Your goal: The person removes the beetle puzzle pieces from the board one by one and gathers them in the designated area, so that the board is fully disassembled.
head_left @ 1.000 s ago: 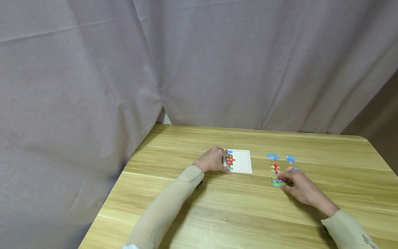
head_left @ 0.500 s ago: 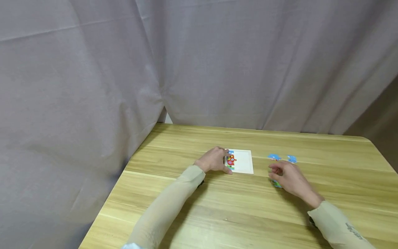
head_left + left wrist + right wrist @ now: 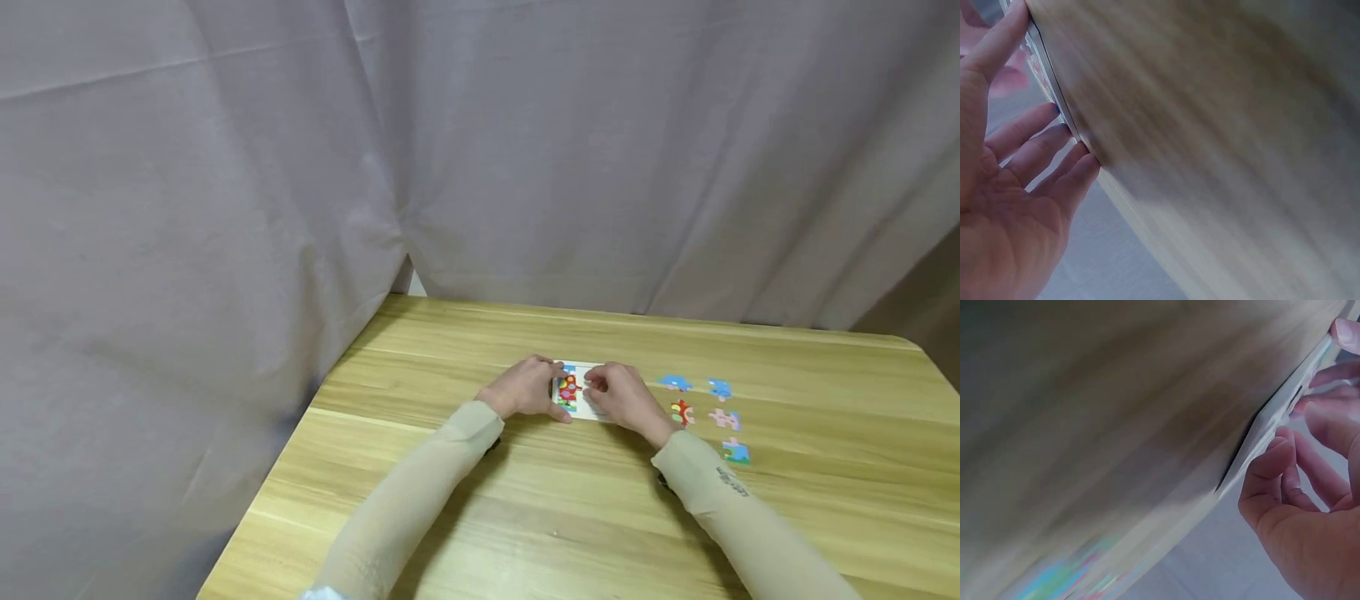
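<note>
In the head view a white puzzle tray (image 3: 587,409) lies on the table, with red-spotted, blue and green jigsaw pieces (image 3: 567,388) fitted along its left side. My left hand (image 3: 527,387) holds the tray at its left, thumb at the near edge and fingers at the far side; the left wrist view has these fingertips against the tray's rim. Over the tray's right part, my right hand (image 3: 626,398) pinches a puzzle piece, almost wholly hidden by the fingers. The right wrist view shows the right thumb and forefinger (image 3: 1266,469) close together beside the tray's edge.
To the right lie loose puzzle pieces: two blue ones (image 3: 720,388) at the back, a red one (image 3: 682,412), a pink one (image 3: 724,419) and a blue-green one (image 3: 736,451). A grey curtain (image 3: 525,167) hangs behind the wooden table (image 3: 525,500).
My right hand has picked the purple-green piece from the loose ones and carried it left to the tray. The left hand stays on the tray. The view has shifted slightly.
</note>
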Tool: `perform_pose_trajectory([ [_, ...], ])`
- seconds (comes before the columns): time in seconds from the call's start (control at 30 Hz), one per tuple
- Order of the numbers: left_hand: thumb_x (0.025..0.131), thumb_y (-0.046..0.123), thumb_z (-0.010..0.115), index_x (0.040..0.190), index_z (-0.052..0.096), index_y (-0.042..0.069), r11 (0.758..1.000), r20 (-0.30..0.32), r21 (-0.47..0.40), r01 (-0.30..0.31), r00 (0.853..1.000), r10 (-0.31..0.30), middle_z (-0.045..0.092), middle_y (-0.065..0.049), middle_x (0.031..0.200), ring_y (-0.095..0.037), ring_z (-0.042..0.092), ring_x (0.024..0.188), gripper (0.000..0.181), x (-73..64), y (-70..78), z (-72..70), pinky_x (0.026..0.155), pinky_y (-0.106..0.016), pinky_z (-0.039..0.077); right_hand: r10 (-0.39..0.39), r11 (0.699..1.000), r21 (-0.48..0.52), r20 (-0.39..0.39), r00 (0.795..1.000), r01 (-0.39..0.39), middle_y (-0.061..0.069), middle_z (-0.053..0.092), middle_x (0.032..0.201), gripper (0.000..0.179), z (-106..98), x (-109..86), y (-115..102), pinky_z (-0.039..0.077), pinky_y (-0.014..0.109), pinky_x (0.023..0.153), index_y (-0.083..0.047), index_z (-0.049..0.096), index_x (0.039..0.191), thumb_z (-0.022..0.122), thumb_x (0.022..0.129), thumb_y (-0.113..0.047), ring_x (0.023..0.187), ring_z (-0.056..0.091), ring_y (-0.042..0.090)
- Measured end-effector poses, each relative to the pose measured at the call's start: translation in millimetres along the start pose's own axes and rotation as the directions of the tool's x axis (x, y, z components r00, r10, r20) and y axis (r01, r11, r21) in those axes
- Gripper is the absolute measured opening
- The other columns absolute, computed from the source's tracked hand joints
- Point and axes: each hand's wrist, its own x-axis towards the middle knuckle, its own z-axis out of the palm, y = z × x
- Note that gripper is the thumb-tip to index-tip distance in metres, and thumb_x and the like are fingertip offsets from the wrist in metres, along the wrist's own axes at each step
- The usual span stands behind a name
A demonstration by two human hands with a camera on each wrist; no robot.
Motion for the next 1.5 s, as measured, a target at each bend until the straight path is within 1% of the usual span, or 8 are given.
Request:
perform_pose_trajectory([
  [0.27, 0.085, 0.056, 0.091, 0.149, 0.067, 0.015, 0.999, -0.01, 0.006, -0.036, 0.999, 0.036, 0.06, -0.005, 0.163, -0.028, 0.056, 0.153, 0.08, 1.0, -0.8, 0.0, 0.127, -0.036, 0.048, 0.096, 0.995, -0.02, 0.064, 0.993, -0.095, 0.026, 0.08, 0.11, 0.02, 10, 24.7, -8, 0.063, 0.052, 0.089, 0.012, 0.077, 0.117, 0.07, 0.101, 0.001, 0.101, 0.075, 0.036],
  [0.43, 0.086, 0.051, 0.091, 0.138, 0.076, 0.019, 0.999, 0.0, -0.017, -0.051, 0.999, 0.051, 0.059, -0.006, 0.164, -0.028, 0.056, 0.153, 0.063, -3.2, -3.0, -2.3, 0.128, -0.035, 0.047, 0.15, 0.989, -0.015, 0.084, 0.985, -0.149, 0.026, 0.08, 0.112, 0.022, 11, 27.1, -10, 0.063, 0.051, 0.091, 0.011, 0.077, 0.118, 0.069, 0.102, 0.0, 0.102, 0.074, 0.035],
  [0.6, 0.087, 0.047, 0.091, 0.129, 0.08, 0.017, 0.997, -0.004, -0.031, -0.07, 0.998, 0.07, 0.06, -0.009, 0.163, -0.028, 0.057, 0.153, 0.053, -6.9, -4.0, -3.9, 0.129, -0.035, 0.046, 0.163, 0.987, -0.015, 0.073, 0.984, -0.163, 0.021, 0.078, 0.102, 0.018, 12, 28.1, -11, 0.058, 0.037, 0.077, 0.01, 0.076, 0.114, 0.068, 0.1, 0.002, 0.086, 0.067, 0.025],
  [0.77, 0.086, 0.047, 0.092, 0.125, 0.083, 0.015, 0.995, -0.026, -0.016, -0.095, 0.995, 0.095, 0.067, -0.009, 0.155, -0.028, 0.062, 0.147, 0.051, -7.3, -6.5, -2.9, 0.126, -0.031, 0.048, 0.181, 0.983, -0.007, 0.088, 0.979, -0.181, 0.015, 0.072, 0.096, 0.015, 14, 29.9, -14, 0.05, 0.032, 0.074, 0.008, 0.073, 0.112, 0.067, 0.099, 0.002, 0.083, 0.06, 0.022],
  [0.9, 0.086, 0.047, 0.092, 0.125, 0.083, 0.015, 0.993, -0.039, -0.003, -0.115, 0.993, 0.115, 0.073, -0.006, 0.146, -0.024, 0.069, 0.137, 0.051, -7.1, -8.6, -1.8, 0.119, -0.028, 0.053, 0.17, 0.985, 0.006, 0.09, 0.981, -0.171, 0.016, 0.071, 0.098, 0.013, 14, 30.6, -16, 0.053, 0.035, 0.078, 0.007, 0.071, 0.11, 0.068, 0.098, 0.004, 0.087, 0.062, 0.024],
  [1.0, 0.086, 0.048, 0.092, 0.125, 0.083, 0.015, 0.992, -0.043, 0.002, -0.126, 0.991, 0.126, 0.077, -0.001, 0.133, -0.017, 0.073, 0.119, 0.051, -7.5, -9.1, -1.6, 0.106, -0.024, 0.058, 0.167, 0.986, 0.009, 0.072, 0.983, -0.168, 0.02, 0.07, 0.103, 0.02, 13, 30.2, -17, 0.055, 0.042, 0.084, 0.01, 0.07, 0.116, 0.07, 0.097, 0.003, 0.094, 0.063, 0.028],
  [1.17, 0.084, 0.048, 0.093, 0.123, 0.084, 0.016, 0.991, -0.053, 0.002, -0.136, 0.989, 0.136, 0.075, 0.005, 0.113, -0.009, 0.064, 0.096, 0.051, -9.1, -7.6, -3.9, 0.089, -0.019, 0.055, 0.18, 0.984, -0.011, 0.059, 0.982, -0.179, 0.026, 0.067, 0.113, 0.038, 12, 29.6, -16, 0.056, 0.053, 0.094, 0.016, 0.065, 0.131, 0.072, 0.098, -0.001, 0.106, 0.061, 0.037],
  [1.5, 0.085, 0.047, 0.092, 0.127, 0.083, 0.015, 0.991, -0.05, 0.009, -0.137, 0.989, 0.137, 0.077, 0.003, 0.121, -0.01, 0.068, 0.103, 0.053, -8.2, -7.3, -3.6, 0.093, -0.02, 0.056, 0.171, 0.979, 0.104, 0.051, 0.984, -0.175, 0.02, 0.075, 0.106, 0.038, 12, 33.6, -14, 0.06, 0.044, 0.091, 0.011, 0.063, 0.131, 0.074, 0.096, 0.005, 0.097, 0.07, 0.029],
])
